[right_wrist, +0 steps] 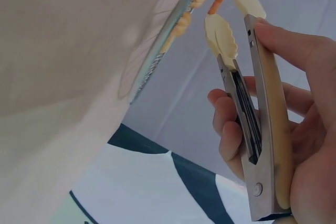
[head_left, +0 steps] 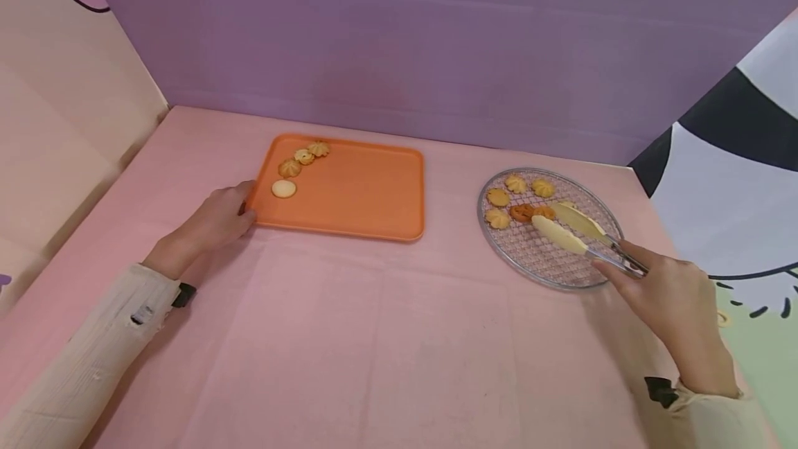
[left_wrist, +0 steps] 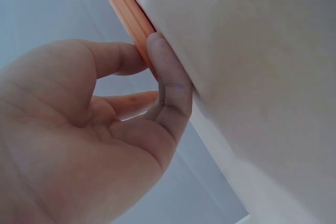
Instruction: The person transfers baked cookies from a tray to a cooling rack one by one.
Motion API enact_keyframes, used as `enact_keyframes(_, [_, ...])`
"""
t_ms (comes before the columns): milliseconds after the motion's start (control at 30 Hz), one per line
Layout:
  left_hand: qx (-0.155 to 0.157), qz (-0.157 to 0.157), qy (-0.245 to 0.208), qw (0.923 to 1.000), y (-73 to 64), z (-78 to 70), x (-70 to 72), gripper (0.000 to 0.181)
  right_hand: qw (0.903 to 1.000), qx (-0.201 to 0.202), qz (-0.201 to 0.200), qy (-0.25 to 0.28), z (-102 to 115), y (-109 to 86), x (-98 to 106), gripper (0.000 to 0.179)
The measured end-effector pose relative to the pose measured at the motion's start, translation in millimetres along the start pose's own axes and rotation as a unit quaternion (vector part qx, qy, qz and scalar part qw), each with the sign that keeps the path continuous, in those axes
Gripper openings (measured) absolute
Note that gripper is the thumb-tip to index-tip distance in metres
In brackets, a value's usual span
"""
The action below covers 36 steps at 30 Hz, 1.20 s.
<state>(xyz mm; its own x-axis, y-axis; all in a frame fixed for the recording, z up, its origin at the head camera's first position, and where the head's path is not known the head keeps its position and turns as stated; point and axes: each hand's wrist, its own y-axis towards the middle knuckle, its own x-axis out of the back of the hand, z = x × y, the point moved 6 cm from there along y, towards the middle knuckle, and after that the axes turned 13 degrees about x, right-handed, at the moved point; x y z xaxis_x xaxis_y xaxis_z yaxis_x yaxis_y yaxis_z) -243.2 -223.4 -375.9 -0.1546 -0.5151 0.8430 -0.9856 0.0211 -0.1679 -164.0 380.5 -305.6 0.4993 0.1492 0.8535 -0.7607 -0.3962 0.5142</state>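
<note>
At the near left corner of an orange tray (head_left: 361, 192), my left hand (head_left: 219, 217) pinches the rim; the left wrist view shows its fingers (left_wrist: 170, 87) curled at the tray's edge. Several cookies lie along the tray's left side, among them a smooth pale round one (head_left: 284, 189). My right hand (head_left: 676, 300) grips metal tongs (head_left: 564, 234) with cream-coloured tips over a round wire-mesh tray (head_left: 557, 272). Between the parted tips an orange-brown cookie (right_wrist: 218, 1) shows in the right wrist view. Beside it on the mesh is a darker reddish-brown cookie (head_left: 521, 213).
Several more cookies, such as a ridged pale one (head_left: 498, 219), lie on the left part of the mesh tray. A pink cloth (head_left: 374, 338) covers the table. Behind it rises a purple wall (head_left: 399, 54), with printed panels at both sides.
</note>
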Motion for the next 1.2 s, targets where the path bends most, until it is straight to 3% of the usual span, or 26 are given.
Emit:
enact_keyframes(633, [0.005, -0.001, 0.001, 1.0, 2.7, 3.6, -1.3, 0.059, 0.9951, -0.055, 0.082, -0.003, -18, -5.1, -12, 0.057])
enact_keyframes(1200, [0.012, 0.01, -0.003, 0.9999, 1.5, 1.5, -1.1, 0.06, 0.9917, -0.072, 0.106, -0.001, -18, -9.7, -17, 0.058])
